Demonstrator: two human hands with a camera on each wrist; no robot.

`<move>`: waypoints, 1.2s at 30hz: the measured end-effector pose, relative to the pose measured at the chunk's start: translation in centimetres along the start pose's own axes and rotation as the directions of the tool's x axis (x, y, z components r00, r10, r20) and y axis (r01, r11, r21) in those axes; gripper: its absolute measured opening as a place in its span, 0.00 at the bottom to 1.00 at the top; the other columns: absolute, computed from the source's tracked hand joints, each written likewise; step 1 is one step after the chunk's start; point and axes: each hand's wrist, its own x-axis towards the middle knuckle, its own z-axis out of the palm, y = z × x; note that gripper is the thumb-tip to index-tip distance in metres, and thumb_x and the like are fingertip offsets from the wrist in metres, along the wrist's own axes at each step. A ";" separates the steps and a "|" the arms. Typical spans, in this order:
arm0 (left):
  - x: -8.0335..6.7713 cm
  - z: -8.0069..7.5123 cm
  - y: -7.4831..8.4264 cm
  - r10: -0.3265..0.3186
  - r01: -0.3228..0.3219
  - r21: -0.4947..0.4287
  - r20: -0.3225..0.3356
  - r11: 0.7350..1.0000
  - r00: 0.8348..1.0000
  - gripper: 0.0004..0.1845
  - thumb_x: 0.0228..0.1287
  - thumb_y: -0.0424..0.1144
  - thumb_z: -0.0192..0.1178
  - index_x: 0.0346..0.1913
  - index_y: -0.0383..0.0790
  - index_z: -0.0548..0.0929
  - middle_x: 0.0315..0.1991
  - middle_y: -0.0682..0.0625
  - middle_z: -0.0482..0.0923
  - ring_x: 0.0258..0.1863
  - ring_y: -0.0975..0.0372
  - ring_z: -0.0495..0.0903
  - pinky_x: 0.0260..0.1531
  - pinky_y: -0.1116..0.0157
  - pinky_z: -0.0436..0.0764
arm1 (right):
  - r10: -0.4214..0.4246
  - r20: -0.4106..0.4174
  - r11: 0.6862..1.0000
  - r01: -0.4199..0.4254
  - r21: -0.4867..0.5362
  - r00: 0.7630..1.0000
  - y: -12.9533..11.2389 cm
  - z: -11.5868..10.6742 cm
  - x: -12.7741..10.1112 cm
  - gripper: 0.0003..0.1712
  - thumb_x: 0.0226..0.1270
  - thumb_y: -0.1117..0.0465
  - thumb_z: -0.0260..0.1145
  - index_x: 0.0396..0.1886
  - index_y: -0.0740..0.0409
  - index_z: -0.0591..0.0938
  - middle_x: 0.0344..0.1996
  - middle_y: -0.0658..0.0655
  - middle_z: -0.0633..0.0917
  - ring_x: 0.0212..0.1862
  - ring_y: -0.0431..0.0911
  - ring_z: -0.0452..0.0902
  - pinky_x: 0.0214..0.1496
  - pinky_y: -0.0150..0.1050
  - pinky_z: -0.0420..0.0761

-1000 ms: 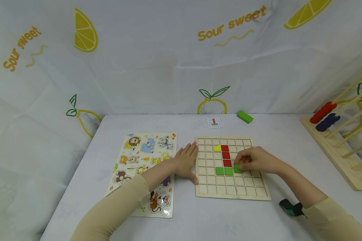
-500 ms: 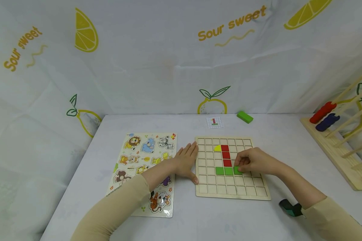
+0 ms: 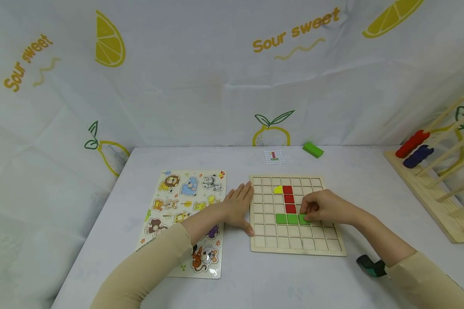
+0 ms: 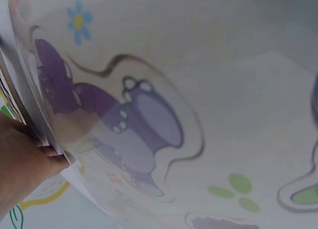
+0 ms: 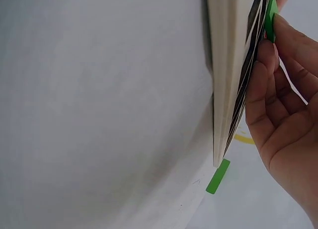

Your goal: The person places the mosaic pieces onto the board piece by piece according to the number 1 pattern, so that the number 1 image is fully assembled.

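My right hand (image 3: 326, 207) pinches a small green square tile (image 3: 303, 219) with thumb and fingertips, over the wooden grid board (image 3: 272, 252). This tile lies at the right end of a row, beside two other green tiles (image 3: 287, 219). Above them stands a column of red tiles (image 3: 288, 198), with a yellow rounded piece (image 3: 278, 189) left of the top one. In the right wrist view, the thumb meets the edge of the green tile (image 5: 270, 20). Fingers spread, my left hand (image 3: 239, 210) rests flat against the board's left edge.
An animal picture puzzle (image 3: 215, 272) lies under the left forearm. Behind the board are a small pattern card (image 3: 274, 157) and a loose green block (image 3: 312, 149). A wooden rack with upright rods (image 3: 421, 189) stands at the right, holding red and blue pieces.
The green tile in my right hand has gone from slightly raised and apart to level with the green row. My left hand has stayed in place.
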 end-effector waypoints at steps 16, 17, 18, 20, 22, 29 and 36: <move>-0.1 0.2 -0.4 -0.007 0.007 -0.004 0.003 1.000 1.000 0.72 0.45 0.66 0.71 0.79 0.38 0.34 0.81 0.45 0.24 0.82 0.51 0.30 0.81 0.51 0.42 | -0.030 -0.001 1.000 0.030 0.004 1.000 -0.3 0.2 0.3 0.05 0.58 0.63 0.74 0.31 0.53 0.84 0.26 0.46 0.83 0.29 0.34 0.74 0.32 0.28 0.78; -0.1 0.2 -0.4 -0.007 0.007 -0.005 0.004 1.000 1.000 0.72 0.46 0.66 0.71 0.79 0.38 0.34 0.81 0.45 0.24 0.82 0.50 0.30 0.81 0.51 0.42 | -0.028 -0.001 1.000 0.028 0.004 1.000 -0.3 0.2 0.3 0.05 0.58 0.63 0.74 0.31 0.53 0.84 0.26 0.46 0.83 0.29 0.34 0.74 0.32 0.28 0.78; -0.2 0.2 -0.4 -0.005 0.005 -0.005 0.003 1.000 1.000 0.72 0.46 0.66 0.71 0.79 0.38 0.34 0.81 0.45 0.24 0.82 0.50 0.30 0.81 0.51 0.42 | -0.025 -0.002 1.000 0.025 0.004 1.000 -0.3 0.2 0.3 0.05 0.58 0.62 0.73 0.32 0.52 0.84 0.27 0.47 0.83 0.29 0.34 0.74 0.32 0.28 0.78; -0.2 0.2 -0.4 -0.002 0.002 -0.008 0.005 1.000 1.000 0.72 0.46 0.66 0.71 0.79 0.38 0.34 0.81 0.45 0.24 0.82 0.50 0.30 0.81 0.51 0.42 | -0.023 -0.009 1.000 0.023 0.000 1.000 -0.3 0.3 0.2 0.05 0.58 0.61 0.74 0.32 0.52 0.84 0.27 0.46 0.83 0.29 0.35 0.73 0.32 0.28 0.78; -0.3 0.1 -0.3 0.002 -0.002 -0.010 0.006 1.000 1.000 0.72 0.46 0.66 0.71 0.79 0.38 0.34 0.81 0.45 0.24 0.82 0.50 0.30 0.81 0.51 0.41 | -0.018 -0.017 1.000 0.018 -0.005 1.000 -0.3 0.2 0.0 0.05 0.59 0.60 0.73 0.33 0.51 0.84 0.27 0.46 0.83 0.30 0.34 0.74 0.33 0.28 0.78; -0.4 0.1 -0.2 0.015 -0.015 -0.014 0.005 1.000 1.000 0.71 0.47 0.65 0.71 0.79 0.37 0.34 0.81 0.44 0.24 0.82 0.50 0.30 0.81 0.50 0.42 | 0.030 -0.104 0.999 -0.032 -0.019 0.994 0.0 -0.7 -0.8 0.04 0.63 0.58 0.71 0.37 0.48 0.85 0.31 0.45 0.84 0.34 0.34 0.75 0.37 0.28 0.77; -0.4 0.2 -0.2 0.003 -0.003 0.007 -0.002 1.000 1.000 0.72 0.45 0.66 0.71 0.79 0.37 0.35 0.82 0.44 0.25 0.82 0.50 0.32 0.81 0.50 0.44 | 0.054 -0.255 0.992 -0.081 -0.098 0.965 0.3 -2.2 -1.7 0.06 0.65 0.59 0.69 0.40 0.53 0.86 0.36 0.48 0.86 0.37 0.36 0.78 0.37 0.28 0.79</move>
